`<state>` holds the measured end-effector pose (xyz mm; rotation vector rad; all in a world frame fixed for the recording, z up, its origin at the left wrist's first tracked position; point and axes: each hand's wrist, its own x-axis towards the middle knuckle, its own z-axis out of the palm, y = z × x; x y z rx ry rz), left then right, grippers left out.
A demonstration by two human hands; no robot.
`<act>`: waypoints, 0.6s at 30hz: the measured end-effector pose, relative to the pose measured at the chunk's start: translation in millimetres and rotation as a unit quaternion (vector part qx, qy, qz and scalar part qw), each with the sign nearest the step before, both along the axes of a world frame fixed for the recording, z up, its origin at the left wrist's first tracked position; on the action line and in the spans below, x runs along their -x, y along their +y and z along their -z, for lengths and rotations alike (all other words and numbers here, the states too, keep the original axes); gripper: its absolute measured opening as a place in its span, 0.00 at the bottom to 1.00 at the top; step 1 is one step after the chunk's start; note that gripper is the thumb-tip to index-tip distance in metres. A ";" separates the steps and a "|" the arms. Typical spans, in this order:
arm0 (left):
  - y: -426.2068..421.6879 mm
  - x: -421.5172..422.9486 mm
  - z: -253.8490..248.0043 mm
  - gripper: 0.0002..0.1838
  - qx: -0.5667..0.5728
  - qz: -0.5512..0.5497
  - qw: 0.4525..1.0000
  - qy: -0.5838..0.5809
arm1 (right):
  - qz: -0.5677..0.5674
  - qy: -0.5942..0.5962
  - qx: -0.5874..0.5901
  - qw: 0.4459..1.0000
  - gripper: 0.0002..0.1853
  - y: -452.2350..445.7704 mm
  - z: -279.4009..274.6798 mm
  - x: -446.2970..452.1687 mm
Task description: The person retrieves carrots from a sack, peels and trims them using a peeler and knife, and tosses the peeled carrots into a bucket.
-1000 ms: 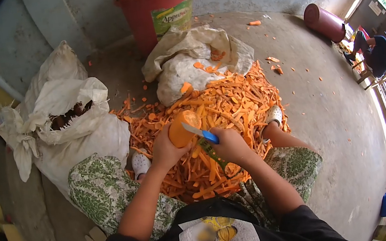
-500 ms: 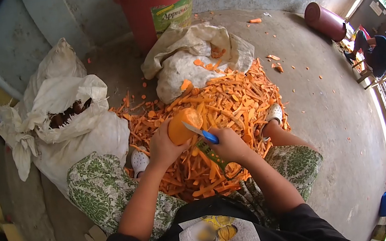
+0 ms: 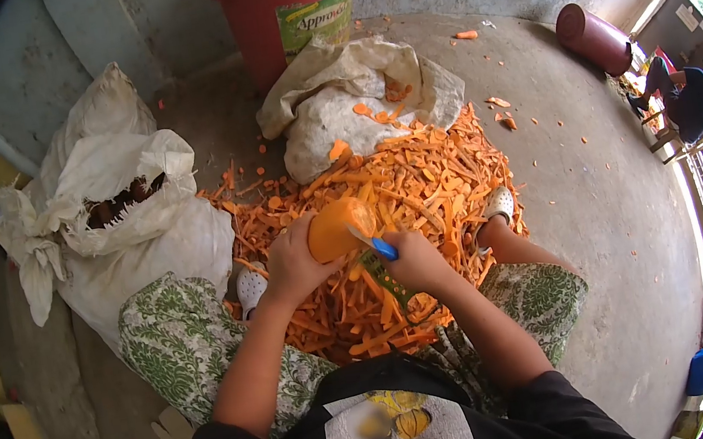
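My left hand (image 3: 294, 267) is wrapped round a thick, peeled orange root vegetable (image 3: 332, 233), its pale-edged cut end facing right. In my right hand (image 3: 418, 261) is a knife (image 3: 384, 248) with a blue handle, gripped close to the blade. The short blade points up and left, against or just in front of the vegetable's cut end; exact contact is hard to tell. Below both hands spreads a large heap of orange peelings (image 3: 428, 181), with long strips and round slices, between my feet. A green strip with marks hangs under my right hand.
A whitish sack (image 3: 312, 139) lies at the heap's far side, before a red bin (image 3: 250, 30). Left stands a torn white sack (image 3: 148, 259) with dark reddish contents. Far right, a person (image 3: 691, 101) sits near a tipped maroon bin (image 3: 593, 38). Scraps dot the concrete floor.
The vegetable has turned slightly in my left hand, its cut end shifting a little right. The knife blade has moved down and right, from across its side to near the cut end.
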<state>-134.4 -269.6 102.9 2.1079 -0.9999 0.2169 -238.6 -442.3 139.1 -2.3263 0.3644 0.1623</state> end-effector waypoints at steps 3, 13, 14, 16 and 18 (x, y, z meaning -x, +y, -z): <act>1.6 -0.6 -4.7 0.35 -0.006 0.002 0.999 -0.035 | 0.018 0.036 0.003 0.999 0.06 -1.0 1.1 -2.8; 5.3 -2.6 -6.8 0.32 -0.012 -0.001 0.994 -0.105 | 0.064 0.042 -0.005 0.997 0.17 -0.3 32.7 -6.2; 5.6 -3.3 -6.3 0.32 -0.012 -0.001 0.994 -0.104 | 0.078 0.069 -0.029 0.994 0.17 -0.1 29.8 -7.8; 7.2 -4.2 -4.2 0.35 -0.018 -0.013 0.991 -0.134 | 0.092 0.082 -0.048 0.991 0.12 4.4 17.2 -10.9; 7.5 -3.3 -0.3 0.34 -0.025 -0.024 0.993 -0.111 | 0.102 0.097 -0.068 0.988 0.08 8.3 17.8 -12.6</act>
